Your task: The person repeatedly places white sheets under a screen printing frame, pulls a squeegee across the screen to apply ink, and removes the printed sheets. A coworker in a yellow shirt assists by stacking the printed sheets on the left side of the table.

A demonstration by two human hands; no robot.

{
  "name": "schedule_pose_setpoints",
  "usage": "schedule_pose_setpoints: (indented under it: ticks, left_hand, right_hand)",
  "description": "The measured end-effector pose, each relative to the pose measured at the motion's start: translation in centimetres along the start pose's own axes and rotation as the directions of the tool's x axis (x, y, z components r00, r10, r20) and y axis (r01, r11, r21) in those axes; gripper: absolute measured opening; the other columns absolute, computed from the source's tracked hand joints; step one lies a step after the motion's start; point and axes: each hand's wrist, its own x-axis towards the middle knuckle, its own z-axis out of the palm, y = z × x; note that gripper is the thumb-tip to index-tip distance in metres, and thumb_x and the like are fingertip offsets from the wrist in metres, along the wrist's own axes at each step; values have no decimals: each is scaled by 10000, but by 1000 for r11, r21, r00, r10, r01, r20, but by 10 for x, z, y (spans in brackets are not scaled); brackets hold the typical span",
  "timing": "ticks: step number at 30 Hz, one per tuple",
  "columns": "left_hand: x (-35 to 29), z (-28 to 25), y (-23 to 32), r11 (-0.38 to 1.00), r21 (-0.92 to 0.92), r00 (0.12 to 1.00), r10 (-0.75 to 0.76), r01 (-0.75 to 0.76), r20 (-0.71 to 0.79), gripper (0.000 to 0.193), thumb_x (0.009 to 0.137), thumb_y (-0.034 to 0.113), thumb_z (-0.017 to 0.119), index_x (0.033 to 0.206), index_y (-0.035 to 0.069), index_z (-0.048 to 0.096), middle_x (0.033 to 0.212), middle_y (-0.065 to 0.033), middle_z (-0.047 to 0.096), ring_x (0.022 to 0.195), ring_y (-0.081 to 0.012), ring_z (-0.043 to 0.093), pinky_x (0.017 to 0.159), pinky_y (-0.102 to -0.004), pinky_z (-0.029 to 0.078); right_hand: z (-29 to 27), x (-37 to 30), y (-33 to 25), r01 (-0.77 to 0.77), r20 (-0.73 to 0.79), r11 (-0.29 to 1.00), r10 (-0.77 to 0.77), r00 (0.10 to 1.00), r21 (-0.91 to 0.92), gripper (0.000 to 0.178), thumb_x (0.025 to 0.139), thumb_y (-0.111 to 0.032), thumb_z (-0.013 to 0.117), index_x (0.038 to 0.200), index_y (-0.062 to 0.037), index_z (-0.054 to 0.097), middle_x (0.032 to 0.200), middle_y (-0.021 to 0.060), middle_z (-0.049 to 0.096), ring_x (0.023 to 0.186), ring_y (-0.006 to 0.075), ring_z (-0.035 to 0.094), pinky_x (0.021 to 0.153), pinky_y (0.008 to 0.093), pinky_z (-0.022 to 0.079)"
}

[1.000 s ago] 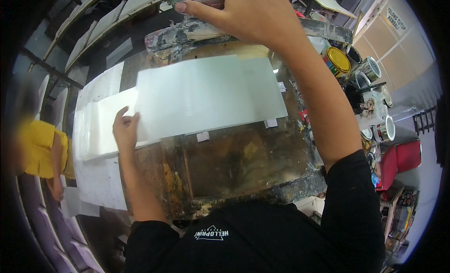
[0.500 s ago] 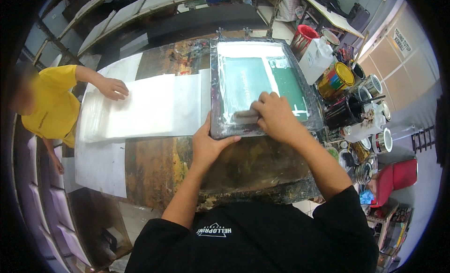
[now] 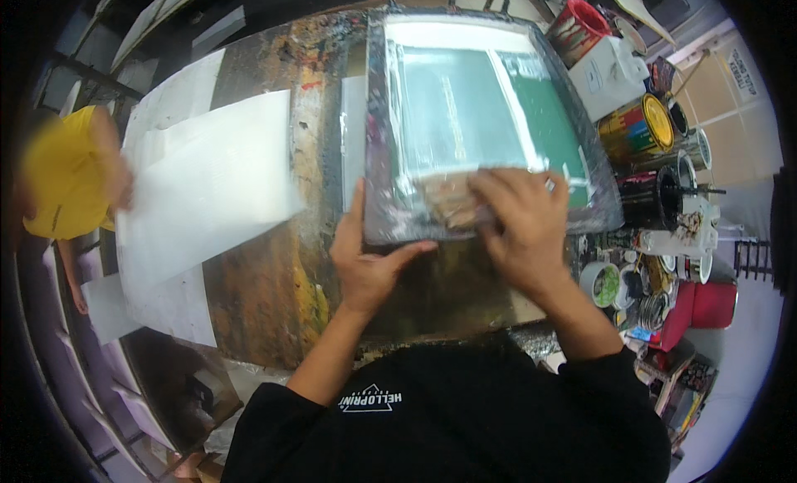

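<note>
A screen printing frame with a dark, ink-smeared rim lies on the stained table. White ink is spread over its green mesh, thickest along the far end. With my left hand I grip the near left corner, thumb along the near edge and fingers up the left side. My right hand is closed on a wooden squeegee, tilted at the mesh's near end. Under the frame's left side, part of a pale sheet sticks out.
To the left, a person in a yellow shirt has a blurred hand at a large white translucent sheet. Paint cans, a white jug and a red-stained bucket crowd the right side. A red chair stands beyond.
The squeegee has tipped, showing more of its wooden face, at the near end of the mesh. The white sheet has shifted left, away from the frame, with the other person's hand. My view has shifted.
</note>
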Motion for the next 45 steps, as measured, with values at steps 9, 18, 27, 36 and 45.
schedule_pose_setpoints:
  ticks: [9, 18, 27, 36, 45]
  left_hand:
    - [13, 70, 17, 792, 321, 785, 292, -518, 547, 1297, 746, 837, 679, 1670, 77, 177, 1685, -260, 218, 1563, -468, 176, 1235, -681, 66]
    - [-9, 99, -11, 671, 481, 762, 197, -564, 617, 1246, 732, 940, 561, 1647, 132, 315, 1728, -231, 142, 1586, -485, 96, 1193, -758, -24]
    - [-4, 82, 13, 695, 522, 855, 281, -494, 435, 1221, 760, 863, 635, 1641, 82, 311, 1662, -249, 284, 1553, -448, 218, 1222, -698, 87]
    - [21, -14, 13, 984, -156, 974, -55, 91, 222, 1193, 613, 484, 992, 1556, -7, 450, 1023, -95, 666, 943, -260, 630, 928, -456, 497]
    - [-10, 3, -52, 825, 542, 983, 86, -162, 162, 1263, 514, 724, 889, 1512, 34, 538, 1013, -72, 560, 1017, -268, 521, 955, -443, 320]
  right_hand:
    - [-74, 120, 18, 231, -442, 973, -211, 872, -11, 209, 884, -231, 671, 988, -52, 698, 920, 148, 695, 890, 332, 668, 809, 453, 437]
    - [-84, 149, 22, 118, -348, 993, -104, 932, 18, 230, 854, -129, 641, 1055, -23, 674, 934, 186, 693, 927, 397, 663, 858, 492, 461]
    - [-77, 138, 24, 100, -344, 995, -89, 935, 14, 260, 920, -267, 636, 965, -25, 723, 889, 178, 714, 889, 383, 684, 831, 485, 485]
    - [4, -11, 9, 2, 134, 999, 2, 991, -35, 350, 814, -135, 719, 1158, -144, 655, 1066, 88, 674, 1054, 303, 642, 934, 496, 413]
    - [64, -23, 12, -53, 310, 988, 97, 946, -148, 389, 797, -156, 774, 1166, -140, 651, 1104, 65, 659, 1084, 279, 630, 931, 520, 410]
